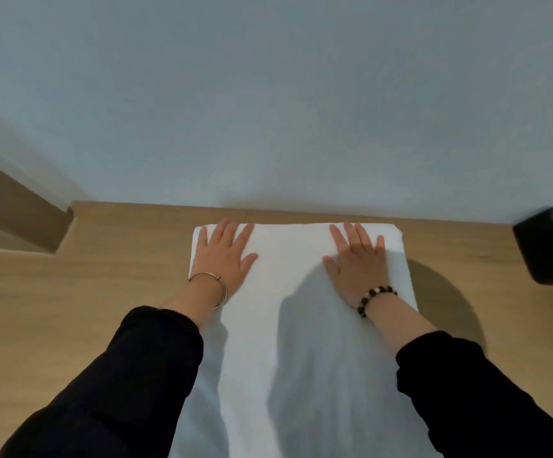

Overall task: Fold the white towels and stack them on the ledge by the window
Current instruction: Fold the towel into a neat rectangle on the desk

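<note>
A white towel (288, 246) lies lengthwise down the middle of the frame on a light wooden desk (103, 292). Its far end is squared off just short of the raised wooden strip (301, 214) that runs along the pale wall (268, 94). Its near end runs out of the bottom edge of the frame, so its length and the number of layers cannot be told. The left hand (223, 252) rests palm down on the towel's far left corner, fingers straight and slightly spread, gripping nothing. The right hand (356, 259) lies the same way near the far right corner, flat and open, thumb pointing inward. A thin silver bangle (209, 282) circles the left wrist and a bracelet (375, 297) of dark and light beads circles the right. Black sleeves (119, 375) cover both forearms and hide the towel's long edges toward the bottom of the frame; a second cloth edge shows beside the left one. A grey shadow (301, 325) falls across the towel's centre. At the right edge of the frame a dark object (549, 246) sits on the desk, cut off and too blurred to name. At the left edge the wood steps back at a notch, its far part out of frame.
</note>
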